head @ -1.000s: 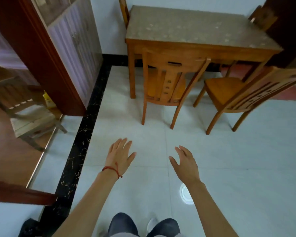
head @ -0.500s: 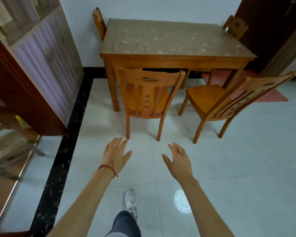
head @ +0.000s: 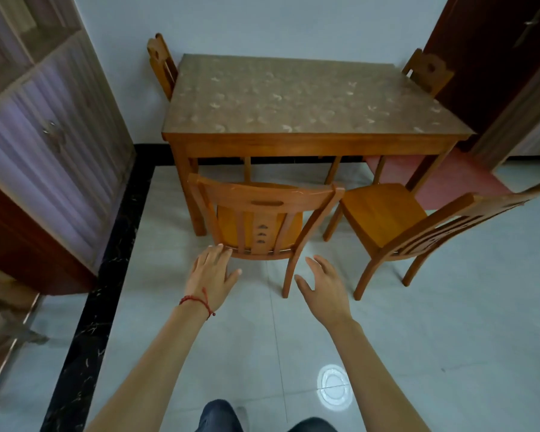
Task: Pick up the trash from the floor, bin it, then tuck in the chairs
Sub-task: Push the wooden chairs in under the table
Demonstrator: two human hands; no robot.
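A wooden chair (head: 262, 198) stands with its back towards me, pulled out a little from the wooden table (head: 309, 141). A second wooden chair (head: 396, 226) stands to its right, turned at an angle and further out from the table. My left hand (head: 211, 275), with a red string at the wrist, is open with its fingertips at the lower left of the near chair's back. My right hand (head: 323, 288) is open, just right of that chair's rear leg, touching nothing. No trash shows on the floor.
Two more chairs (head: 161, 62) (head: 427, 70) are tucked in at the table's far corners. A tall cabinet (head: 50, 145) stands on the left beyond a black floor strip (head: 106, 275). A dark door (head: 496, 57) and a red mat (head: 455, 182) lie at right.
I have stepped closer to the table. Both open hands have reached forward, and the left hand's fingertips are now at the near chair's back.
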